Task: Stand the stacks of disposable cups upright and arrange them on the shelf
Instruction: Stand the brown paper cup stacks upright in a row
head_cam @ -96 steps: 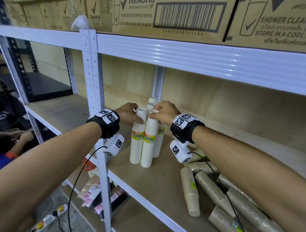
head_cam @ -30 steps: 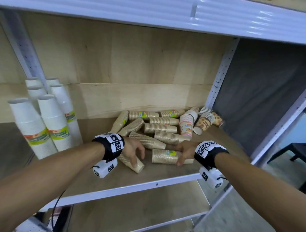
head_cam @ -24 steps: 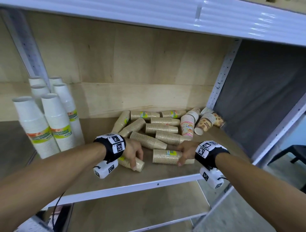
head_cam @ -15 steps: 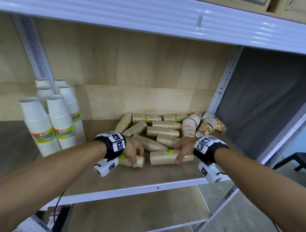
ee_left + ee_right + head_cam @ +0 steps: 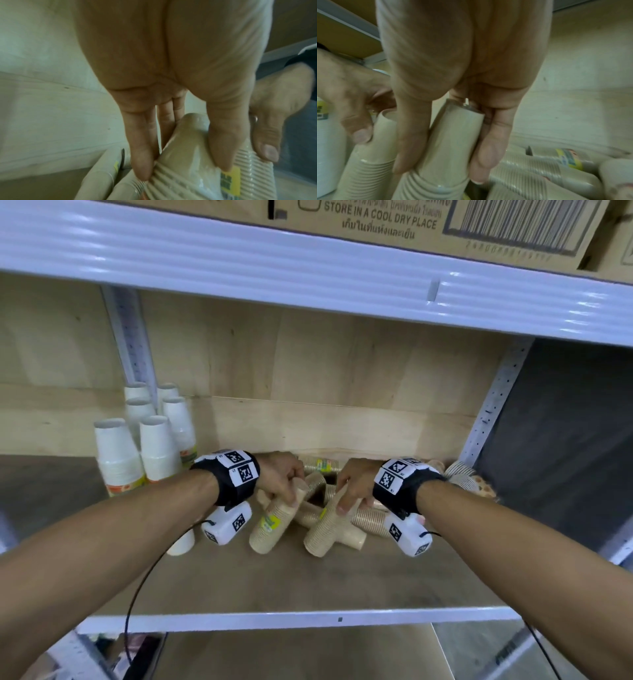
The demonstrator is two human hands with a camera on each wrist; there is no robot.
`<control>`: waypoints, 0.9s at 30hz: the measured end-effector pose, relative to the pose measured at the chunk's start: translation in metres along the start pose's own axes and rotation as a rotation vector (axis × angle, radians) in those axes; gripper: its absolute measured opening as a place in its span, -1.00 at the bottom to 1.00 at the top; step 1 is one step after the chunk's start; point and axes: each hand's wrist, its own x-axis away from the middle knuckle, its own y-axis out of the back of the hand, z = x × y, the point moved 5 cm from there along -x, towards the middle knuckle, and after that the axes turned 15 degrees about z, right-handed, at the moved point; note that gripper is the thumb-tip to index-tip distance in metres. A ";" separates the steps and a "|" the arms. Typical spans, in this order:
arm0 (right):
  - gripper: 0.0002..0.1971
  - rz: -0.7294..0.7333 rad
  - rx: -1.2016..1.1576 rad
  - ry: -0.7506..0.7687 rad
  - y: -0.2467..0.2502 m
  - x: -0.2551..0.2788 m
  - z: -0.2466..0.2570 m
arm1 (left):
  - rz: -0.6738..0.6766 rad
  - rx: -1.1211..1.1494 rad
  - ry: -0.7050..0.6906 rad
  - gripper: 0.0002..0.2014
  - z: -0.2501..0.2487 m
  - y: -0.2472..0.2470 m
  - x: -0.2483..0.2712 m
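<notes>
My left hand (image 5: pixel 294 497) grips the narrow top end of a brown ribbed cup stack (image 5: pixel 268 526) with a yellow-green label, which leans with its wide mouth on the shelf board (image 5: pixel 308 583). In the left wrist view the fingers (image 5: pixel 142 155) and thumb wrap that stack (image 5: pixel 188 159). My right hand (image 5: pixel 345 504) grips the top of a second brown stack (image 5: pixel 323 530), tilted the same way; the right wrist view shows this stack (image 5: pixel 453 142) between thumb and fingers. More brown stacks (image 5: pixel 318 465) lie behind the hands. Several white stacks (image 5: pixel 156 440) stand upright at the left.
Patterned cups (image 5: pixel 471 482) lie at the far right beside the perforated upright (image 5: pixel 493 402). The upper shelf beam (image 5: pixel 308 268) with cardboard boxes (image 5: pixel 394 220) hangs low overhead. A white front rail (image 5: pixel 308 619) edges the board. Bare board lies between the rail and the cups.
Both hands have tipped their brown stacks from lying flat to leaning with the narrow end up. The two stacks now stand nearer each other, and the view has moved closer.
</notes>
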 end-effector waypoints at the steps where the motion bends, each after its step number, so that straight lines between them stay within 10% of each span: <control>1: -0.51 -0.003 -0.005 0.018 0.003 -0.004 0.006 | -0.027 0.018 -0.006 -0.59 0.000 0.004 0.002; 27: -0.56 -0.082 0.202 0.182 0.009 -0.045 0.081 | -0.141 0.131 0.084 -0.63 0.035 0.021 0.013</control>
